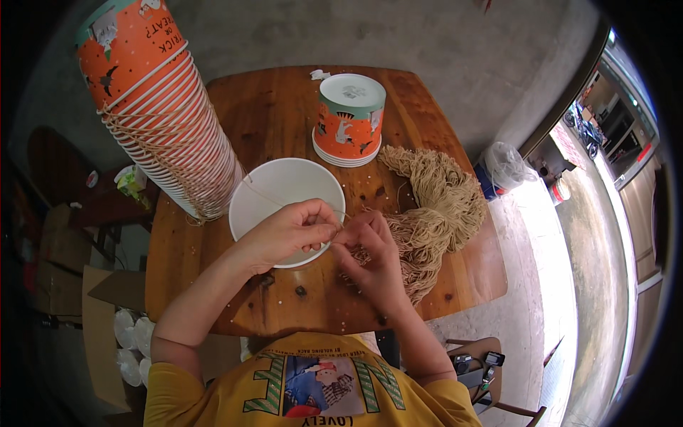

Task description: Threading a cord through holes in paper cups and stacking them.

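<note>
A white paper bucket, its open mouth facing up, stands on the wooden table in front of me. From a spot on its left rim a thin beige cord runs across the mouth to my fingers. My left hand is closed over the bucket's right side, pinching the cord. Right beside it, my right hand has thumb and fingers pressed together on the cord's end, fingertips nearly touching the left ones. The exact pinch point is partly hidden by the fingers. A large bundle of beige cords lies just right of my right hand.
A tall leaning stack of nested orange buckets, strung with cords, rises at the left. Several upturned orange-and-green buckets sit at the table's back. Beyond the table are a carton with plastic-wrapped items, a bagged bin and a chair.
</note>
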Tool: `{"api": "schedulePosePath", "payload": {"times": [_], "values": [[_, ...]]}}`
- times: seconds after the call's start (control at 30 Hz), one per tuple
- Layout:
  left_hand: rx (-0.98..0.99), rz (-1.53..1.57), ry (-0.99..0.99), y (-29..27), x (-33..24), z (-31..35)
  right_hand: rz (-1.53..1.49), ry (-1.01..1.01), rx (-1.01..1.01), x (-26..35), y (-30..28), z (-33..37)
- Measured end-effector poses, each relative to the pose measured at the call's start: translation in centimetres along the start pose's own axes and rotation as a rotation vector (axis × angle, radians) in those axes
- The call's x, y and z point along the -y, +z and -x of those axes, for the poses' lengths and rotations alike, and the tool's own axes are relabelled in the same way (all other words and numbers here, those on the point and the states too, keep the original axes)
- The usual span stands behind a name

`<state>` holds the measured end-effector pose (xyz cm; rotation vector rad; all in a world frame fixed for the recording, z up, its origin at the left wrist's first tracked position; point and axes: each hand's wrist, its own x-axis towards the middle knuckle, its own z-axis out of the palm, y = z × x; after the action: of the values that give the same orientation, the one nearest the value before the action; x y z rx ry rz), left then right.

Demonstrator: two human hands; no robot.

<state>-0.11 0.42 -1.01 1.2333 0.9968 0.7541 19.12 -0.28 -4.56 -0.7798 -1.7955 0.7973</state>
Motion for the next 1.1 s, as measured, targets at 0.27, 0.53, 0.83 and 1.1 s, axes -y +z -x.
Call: {"api": "schedulePosePath", "payload": {"times": [0.27, 0.53, 0.83, 1.1], "values": [[-0.009, 0.057, 0.003, -0.2, -0.1, 0.2, 0.11, -0.028, -0.033, -0.1, 0.7, 0.4], [0.008, 0.1, -0.001, -0.5, -0.6, 0.5, 0.193, -0.125, -0.017, 0.1, 0.2, 0.3], [0.052, 0.098, 0.016, -1.0, 0.1, 0.6, 0.173, -0.091, 0.009, 0.1, 0.0, 0.3], [-0.081, -0.229, 0.205, 0.4, 0.0, 1.3, -0.226, 0.222, -0.006, -0.4, 0.2, 0.7]]}}
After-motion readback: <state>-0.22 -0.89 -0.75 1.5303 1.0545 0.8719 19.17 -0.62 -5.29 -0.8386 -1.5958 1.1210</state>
